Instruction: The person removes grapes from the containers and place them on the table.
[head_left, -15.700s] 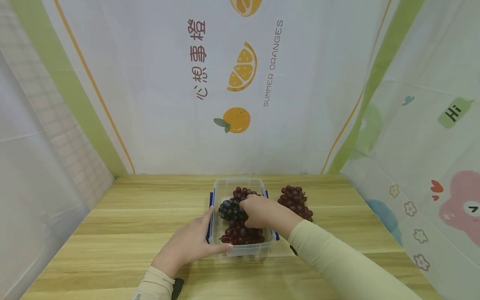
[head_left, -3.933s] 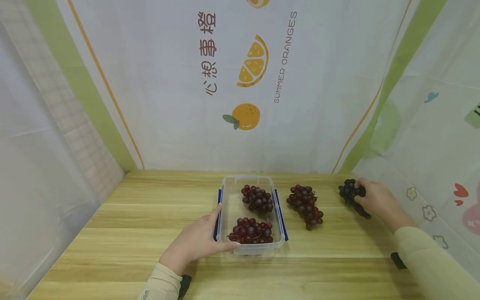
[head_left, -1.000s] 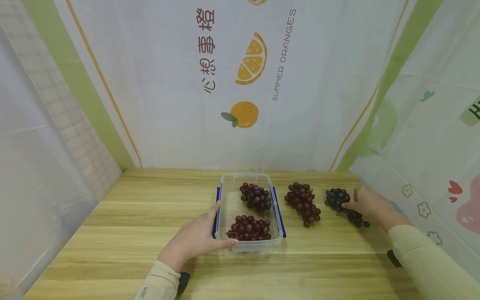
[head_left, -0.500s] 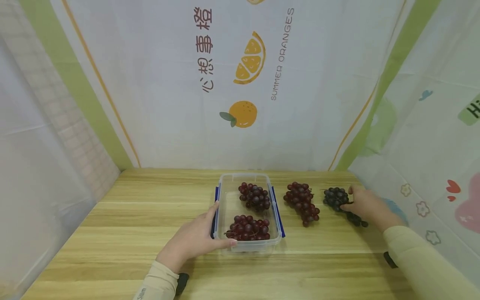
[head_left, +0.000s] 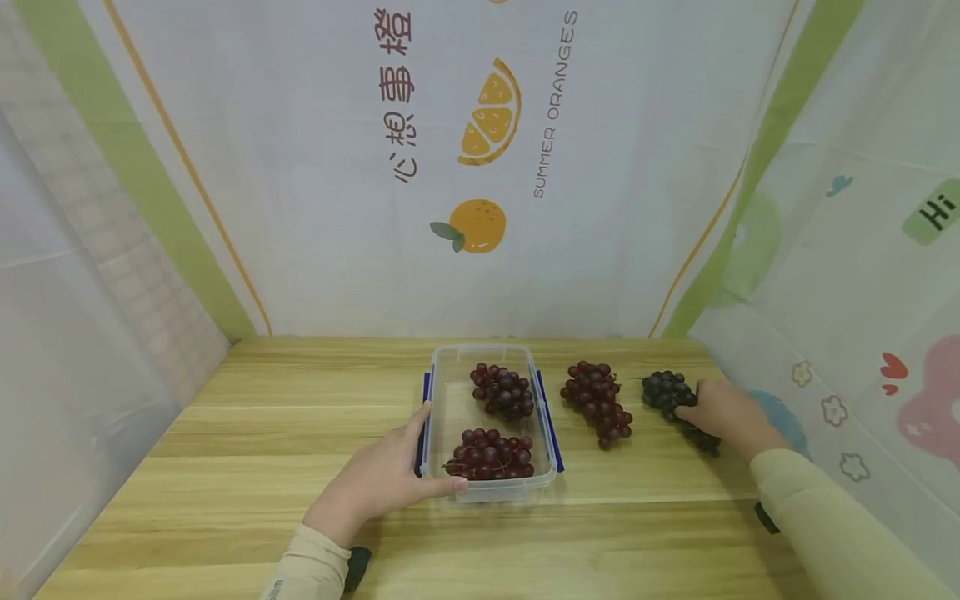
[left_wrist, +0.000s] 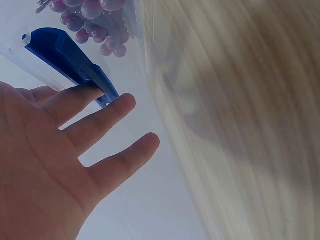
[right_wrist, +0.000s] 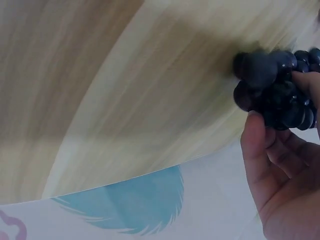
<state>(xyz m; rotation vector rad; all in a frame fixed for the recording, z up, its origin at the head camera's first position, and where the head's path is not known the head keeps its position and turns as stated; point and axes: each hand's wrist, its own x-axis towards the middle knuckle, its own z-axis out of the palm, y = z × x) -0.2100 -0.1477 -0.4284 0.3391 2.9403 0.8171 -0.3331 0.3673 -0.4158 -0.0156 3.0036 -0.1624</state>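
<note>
A clear plastic container [head_left: 491,494] with blue side latches stands mid-table, holding two bunches of red grapes, one at the back [head_left: 504,392] and one at the front [head_left: 489,455]. My left hand [head_left: 375,479] rests along its left side, thumb at the front rim. In the left wrist view the fingers are fairly straight and touch a blue latch [left_wrist: 75,57]. At the right, my right hand [head_left: 723,412] pinches a bunch of black grapes [head_left: 666,393] between thumb and fingers. The hand hides part of that bunch in the head view; the right wrist view shows the grapes [right_wrist: 280,95] at the fingertips.
Another bunch of red grapes [head_left: 596,400] lies on the wooden table [head_left: 300,433] between the container and the black grapes. A printed curtain [head_left: 337,250] hangs behind, and a patterned cloth [head_left: 862,333] borders the right edge.
About 16 seconds ago the black grapes were in the container with my right hand at them; now they are at the right. In the last second my right hand shifts slightly; my left stays.
</note>
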